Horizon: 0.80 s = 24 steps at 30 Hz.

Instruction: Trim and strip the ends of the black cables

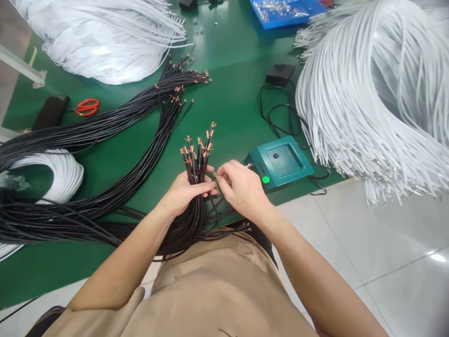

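My left hand (187, 189) is wrapped round a bundle of black cables (197, 161). Their upper ends stand up out of the grip, with short red, yellow and white wires fanning from the cut jackets. At the left fingertips, my right hand (240, 187) pinches the end of a single black cable (213, 177), apart from the bundle; its tip is mostly hidden by the fingers. Just beyond the right hand sits a small green machine (280, 161) with a lit green button (266, 179) and a short metal nozzle facing the hand.
More black cables (115, 114) sweep across the left of the green table (231, 93). Red-handled scissors (87, 107) lie behind them. White cable piles (105, 42) stand back left and, as grey-white cables (351, 89), at right. A blue tray (286, 11) holds small metal parts; a black adapter (280, 75) trails its cord.
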Available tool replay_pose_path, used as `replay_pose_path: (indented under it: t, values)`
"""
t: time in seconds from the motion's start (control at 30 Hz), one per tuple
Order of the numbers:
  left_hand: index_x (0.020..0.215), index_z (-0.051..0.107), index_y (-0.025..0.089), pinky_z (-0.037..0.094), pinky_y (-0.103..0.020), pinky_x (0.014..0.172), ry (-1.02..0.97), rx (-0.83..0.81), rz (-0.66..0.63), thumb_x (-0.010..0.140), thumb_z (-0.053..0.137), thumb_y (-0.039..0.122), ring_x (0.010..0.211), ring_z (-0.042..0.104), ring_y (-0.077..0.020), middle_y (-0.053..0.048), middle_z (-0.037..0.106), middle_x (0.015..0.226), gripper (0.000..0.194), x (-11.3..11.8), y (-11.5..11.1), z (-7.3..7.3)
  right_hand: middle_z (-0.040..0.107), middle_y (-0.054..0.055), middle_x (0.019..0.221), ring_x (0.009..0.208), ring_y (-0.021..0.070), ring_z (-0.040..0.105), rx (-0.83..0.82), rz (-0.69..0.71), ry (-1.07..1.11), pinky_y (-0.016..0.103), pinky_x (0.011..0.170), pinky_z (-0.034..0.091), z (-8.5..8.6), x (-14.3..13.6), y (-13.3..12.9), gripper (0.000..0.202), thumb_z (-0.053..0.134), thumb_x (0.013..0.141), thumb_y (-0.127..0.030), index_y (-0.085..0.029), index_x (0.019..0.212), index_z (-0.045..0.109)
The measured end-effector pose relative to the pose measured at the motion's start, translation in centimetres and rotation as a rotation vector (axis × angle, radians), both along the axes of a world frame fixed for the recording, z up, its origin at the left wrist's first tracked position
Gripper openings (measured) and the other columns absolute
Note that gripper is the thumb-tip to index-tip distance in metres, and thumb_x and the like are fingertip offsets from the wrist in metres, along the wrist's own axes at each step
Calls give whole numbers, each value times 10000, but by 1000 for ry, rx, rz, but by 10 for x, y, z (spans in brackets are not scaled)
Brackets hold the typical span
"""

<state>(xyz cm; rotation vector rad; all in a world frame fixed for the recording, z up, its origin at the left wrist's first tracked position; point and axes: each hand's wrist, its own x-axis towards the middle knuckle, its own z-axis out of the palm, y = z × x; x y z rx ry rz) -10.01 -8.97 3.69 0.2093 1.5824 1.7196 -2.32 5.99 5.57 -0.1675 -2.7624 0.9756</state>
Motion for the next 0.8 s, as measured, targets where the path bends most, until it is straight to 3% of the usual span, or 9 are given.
replay_pose_path:
  t: [0.1,0.3,0.57,0.67,0.8]
  values:
    - [1126,630,160,435,-225,568,-36,-9,-54,663,790,241,642,633,-130,7,664,710,497,0,0,-3,596,13,772,650,125,513,23,1,-18,255,601,350,-1,2,2,125,499,854,-165,-183,768,588]
    - [1074,673,152,445,-232,594,-45,-1,-105,684,778,251,650,622,-123,-5,655,724,415,-2,-2,-5,612,12,778,634,122,517,61,-9,-14,256,598,358,-5,7,0,109,516,854,-174,-181,796,609]
    - [1071,672,152,445,-234,593,-1,-27,-66,674,793,268,670,644,-132,5,638,729,431,-1,-2,-6,644,102,904,860,238,513,522,111,26,381,842,341,5,7,23,163,449,881,-122,-161,868,607]
    - [1015,679,139,450,-240,587,46,-59,-10,655,807,277,682,659,-149,-4,659,715,406,0,-2,-8,643,83,849,838,228,513,537,190,-6,373,890,332,7,5,34,176,446,855,-76,-167,852,597]
    - [964,688,120,459,-256,571,92,-102,10,644,809,297,663,663,-164,-30,687,706,385,1,1,-8,637,81,837,844,230,508,516,225,-21,356,838,349,8,1,42,171,458,828,-64,-175,815,587]
